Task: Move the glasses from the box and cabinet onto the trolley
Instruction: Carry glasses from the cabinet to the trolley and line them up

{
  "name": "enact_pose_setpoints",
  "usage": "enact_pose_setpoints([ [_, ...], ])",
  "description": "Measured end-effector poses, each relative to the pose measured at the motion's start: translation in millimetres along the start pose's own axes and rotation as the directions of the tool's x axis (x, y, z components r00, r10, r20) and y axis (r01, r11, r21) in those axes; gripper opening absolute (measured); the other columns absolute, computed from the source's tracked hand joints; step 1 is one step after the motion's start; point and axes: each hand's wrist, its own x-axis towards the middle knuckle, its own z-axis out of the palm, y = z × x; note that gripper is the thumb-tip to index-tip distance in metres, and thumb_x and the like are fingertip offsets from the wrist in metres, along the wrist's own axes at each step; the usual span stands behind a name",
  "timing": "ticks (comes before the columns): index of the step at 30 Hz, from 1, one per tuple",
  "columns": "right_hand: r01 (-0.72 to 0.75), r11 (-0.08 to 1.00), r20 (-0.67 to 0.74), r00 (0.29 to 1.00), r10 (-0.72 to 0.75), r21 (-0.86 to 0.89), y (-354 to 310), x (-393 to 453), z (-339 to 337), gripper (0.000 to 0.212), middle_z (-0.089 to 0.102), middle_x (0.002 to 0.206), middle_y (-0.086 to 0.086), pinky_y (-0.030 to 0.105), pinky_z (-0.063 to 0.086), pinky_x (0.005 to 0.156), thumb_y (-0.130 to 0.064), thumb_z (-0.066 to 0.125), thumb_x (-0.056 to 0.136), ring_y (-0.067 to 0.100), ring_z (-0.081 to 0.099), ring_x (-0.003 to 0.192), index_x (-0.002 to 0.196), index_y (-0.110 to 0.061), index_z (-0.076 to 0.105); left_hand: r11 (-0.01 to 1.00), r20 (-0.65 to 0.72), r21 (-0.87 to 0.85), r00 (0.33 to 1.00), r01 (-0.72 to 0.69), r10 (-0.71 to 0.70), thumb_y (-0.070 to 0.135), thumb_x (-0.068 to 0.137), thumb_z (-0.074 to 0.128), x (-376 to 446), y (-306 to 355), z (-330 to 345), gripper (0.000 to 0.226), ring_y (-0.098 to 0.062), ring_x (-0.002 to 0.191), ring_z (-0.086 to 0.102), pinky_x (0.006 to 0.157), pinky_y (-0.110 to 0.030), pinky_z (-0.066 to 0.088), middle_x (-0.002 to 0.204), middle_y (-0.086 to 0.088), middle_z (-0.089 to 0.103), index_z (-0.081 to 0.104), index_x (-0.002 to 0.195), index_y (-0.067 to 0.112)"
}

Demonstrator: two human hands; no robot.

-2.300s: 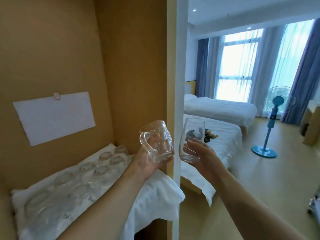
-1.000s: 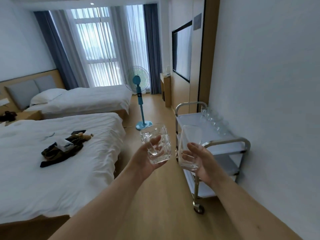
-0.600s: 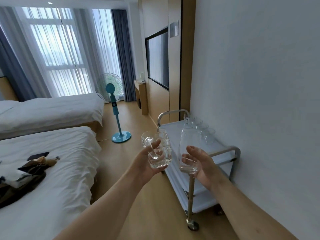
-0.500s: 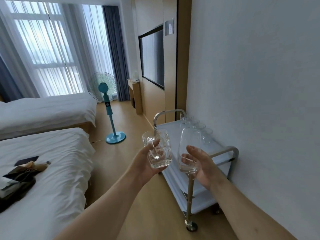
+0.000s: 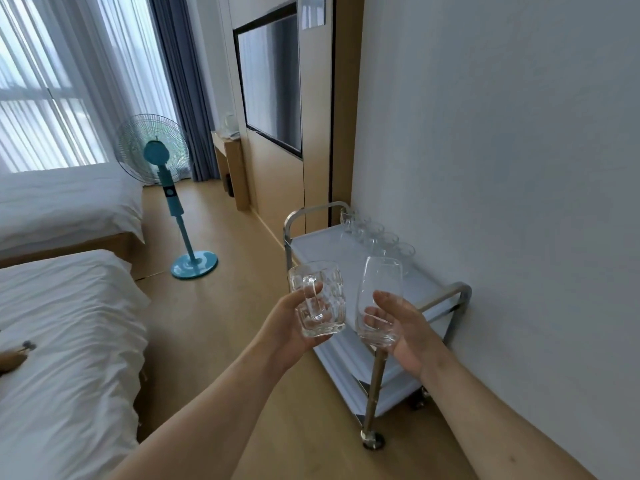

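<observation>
Two glasses: both upright, held in the air near the trolley point(image 5: 460, 292).
Left hand point(image 5: 287, 327): fingers curled round glass mug point(image 5: 318, 299).
Right hand point(image 5: 405, 330): gripping tall tumbler point(image 5: 379, 299).
Trolley top: row of glasses point(image 5: 377, 235) along the wall side.

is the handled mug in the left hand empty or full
Empty: the handled mug, upright in the left hand, is clear through, with no liquid line visible.

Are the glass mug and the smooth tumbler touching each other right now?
Apart. The head view shows bare trolley between the glass mug and the smooth tumbler.
</observation>
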Motion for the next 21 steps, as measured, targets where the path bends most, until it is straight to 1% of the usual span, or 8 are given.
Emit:
enact_pose_setpoints([
  [2,-0.002,1.0,-0.002,1.0,0.002,-0.007,0,17,-1,0.073,0.062,0.119,0.02,0.058,0.056,0.093,-0.035,0.088,0.073,0.038,0.064,0.111,0.133,-0.008,0.057,1.0,-0.004,0.022,1.0,0.004,-0.004,0.025,0.085,0.072,15,8,-4,0.024,-0.027,0.091,0.072,0.082,-0.042,0.059,0.109,-0.012,0.073,0.079,0.102,0.01],
  [4,0.005,1.0,-0.012,1.0,-0.005,-0.01,-2,37,-2,0.073,0.062,0.118,0.019,0.061,0.055,0.092,-0.035,0.089,0.072,0.04,0.065,0.116,0.132,-0.007,0.058,0.999,-0.014,0.049,1.0,-0.003,0.004,0.026,0.082,0.074,31,16,-9,0.032,-0.027,0.09,0.073,0.081,-0.042,0.059,0.109,-0.012,0.073,0.075,0.109,0.009],
  [6,0.02,1.0,-0.019,1.0,-0.02,0.0,-6,59,-4,0.068,0.064,0.112,0.017,0.058,0.059,0.086,-0.035,0.09,0.069,0.037,0.068,0.108,0.125,-0.009,0.062,0.995,-0.03,0.095,0.999,-0.018,0.02,0.025,0.081,0.076,51,24,-12,0.042,-0.027,0.091,0.073,0.082,-0.042,0.058,0.108,-0.011,0.074,0.068,0.118,0.009],
  [8,0.022,1.0,-0.003,1.0,-0.022,0.015,-10,82,-8,0.061,0.065,0.108,0.015,0.055,0.059,0.085,-0.036,0.091,0.069,0.033,0.067,0.1,0.118,-0.012,0.063,0.985,-0.05,0.171,0.998,-0.024,0.033,0.029,0.075,0.08,73,32,-12,0.051,-0.027,0.092,0.072,0.088,-0.045,0.059,0.108,-0.01,0.074,0.067,0.121,0.01],
  [11,0.018,1.0,-0.015,1.0,-0.018,0.007,-15,118,-20,0.061,0.066,0.108,0.015,0.062,0.055,0.091,-0.038,0.092,0.067,0.032,0.067,0.1,0.115,-0.014,0.064,0.948,-0.111,0.314,0.991,-0.04,0.079,0.033,0.07,0.083,110,42,-8,0.058,-0.029,0.096,0.072,0.097,-0.053,0.055,0.112,-0.011,0.073,0.068,0.121,0.011],
  [14,0.029,1.0,-0.035,0.999,-0.029,0.008,-26,154,-34,0.064,0.066,0.109,0.015,0.065,0.054,0.092,-0.04,0.094,0.065,0.033,0.067,0.101,0.116,-0.014,0.065,0.907,-0.2,0.417,0.968,-0.058,0.154,0.029,0.063,0.092,149,56,-2,0.079,-0.033,0.1,0.073,0.089,-0.061,0.057,0.12,-0.014,0.07,0.055,0.131,0.012],
  [17,0.018,1.0,-0.045,0.999,-0.017,0.018,-35,187,-49,0.062,0.065,0.107,0.014,0.061,0.056,0.09,-0.041,0.094,0.066,0.031,0.068,0.097,0.114,-0.014,0.066,0.869,-0.241,0.494,0.954,-0.037,0.178,0.029,0.046,0.097,185,67,5,0.101,-0.033,0.104,0.071,0.083,-0.055,0.061,0.122,-0.012,0.066,0.046,0.133,0.017],
  [21,0.013,0.999,-0.066,0.998,-0.01,0.045,-41,218,-70,0.055,0.067,0.103,0.012,0.053,0.059,0.082,-0.04,0.096,0.065,0.029,0.068,0.094,0.107,-0.017,0.069,0.848,-0.237,0.53,0.954,-0.033,0.185,0.016,0.064,0.094,230,69,5,0.091,-0.031,0.103,0.07,0.086,-0.052,0.06,0.119,-0.01,0.065,0.041,0.138,0.02],
])
